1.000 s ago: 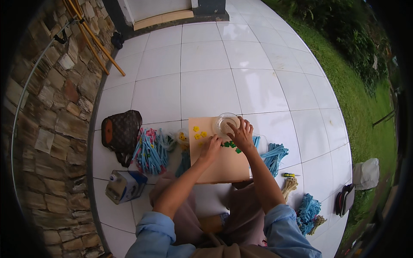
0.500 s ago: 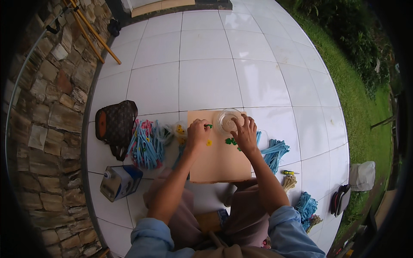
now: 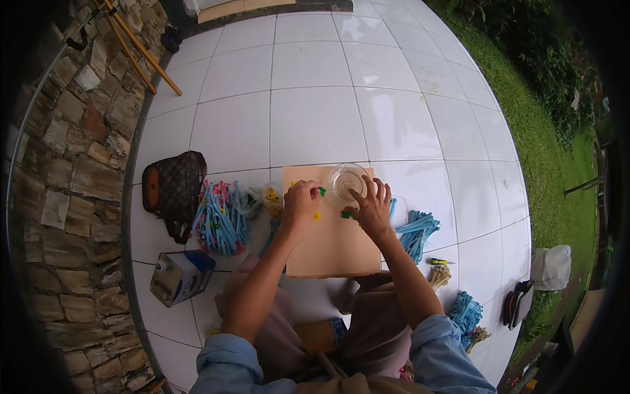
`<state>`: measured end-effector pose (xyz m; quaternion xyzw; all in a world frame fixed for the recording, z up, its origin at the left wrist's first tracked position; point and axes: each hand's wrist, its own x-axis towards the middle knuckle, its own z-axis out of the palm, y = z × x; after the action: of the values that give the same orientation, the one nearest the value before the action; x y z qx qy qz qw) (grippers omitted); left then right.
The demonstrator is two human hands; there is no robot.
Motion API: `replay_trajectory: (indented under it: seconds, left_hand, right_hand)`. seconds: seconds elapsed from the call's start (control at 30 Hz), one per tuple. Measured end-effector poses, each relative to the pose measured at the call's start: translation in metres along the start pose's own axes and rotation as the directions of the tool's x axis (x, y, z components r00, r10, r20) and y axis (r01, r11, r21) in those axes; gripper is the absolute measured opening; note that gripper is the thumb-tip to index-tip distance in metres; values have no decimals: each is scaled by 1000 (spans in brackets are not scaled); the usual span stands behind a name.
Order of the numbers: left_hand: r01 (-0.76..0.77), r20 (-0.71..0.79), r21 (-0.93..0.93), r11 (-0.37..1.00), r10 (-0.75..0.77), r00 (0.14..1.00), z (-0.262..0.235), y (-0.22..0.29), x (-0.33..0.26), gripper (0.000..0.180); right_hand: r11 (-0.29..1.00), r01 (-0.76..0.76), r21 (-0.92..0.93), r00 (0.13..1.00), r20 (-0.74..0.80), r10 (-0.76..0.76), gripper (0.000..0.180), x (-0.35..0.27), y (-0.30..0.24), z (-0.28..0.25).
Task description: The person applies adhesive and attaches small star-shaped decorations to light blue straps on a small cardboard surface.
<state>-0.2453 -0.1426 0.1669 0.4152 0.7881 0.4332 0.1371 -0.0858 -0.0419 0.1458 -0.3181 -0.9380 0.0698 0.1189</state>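
My left hand (image 3: 301, 205) is pinched shut on a small green piece (image 3: 321, 191), its exact kind too small to tell. My right hand (image 3: 374, 210) has its fingers spread apart, beside the near right rim of a clear round bowl (image 3: 338, 170). The index fingertip reaches over or against the bowl's edge; which, I cannot tell. Just by the right thumb lies another green piece (image 3: 345, 214). A small yellow piece (image 3: 317, 216) rests between the hands. Underneath is a tan board (image 3: 333, 253).
Left of the board lie a clear bag with yellow pieces (image 3: 271, 194), blue and pink bundled strips (image 3: 222, 220), a brown bag (image 3: 174, 190) and a metal can (image 3: 182, 277). To the right are blue strips (image 3: 418, 233), a screwdriver (image 3: 439, 261) and another blue bundle (image 3: 466, 310).
My right hand has shifted slightly, and its thumb now covers most of the green cluster seen before. My left hand keeps the green piece, turned a little in the fingers.
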Motion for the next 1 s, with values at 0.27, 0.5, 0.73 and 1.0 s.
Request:
replay_trajectory:
  seconds: [0.27,0.5,0.73,1.0]
  left_hand:
    - [42,52,-70,997,-39,998,-1,6,2,11]
    - [270,118,-445,854,-243,963,-7,1,7,11]
    - [216,114,-596,774,-184,976,-26,32,5,17]
    - [135,96,-632,763,-95,991,-32,44,-1,16]
  right_hand:
    - [1000,-15,-11,1000,-20,15,42,-2,-5,-1]
    - [940,-204,274,977,-7,214,30,2,-13,-1]
    - [806,-87,586,957,-177,232,27,12,-45,-70]
    - [966,118,231,906,-423,-9,32,14,-69,-78]
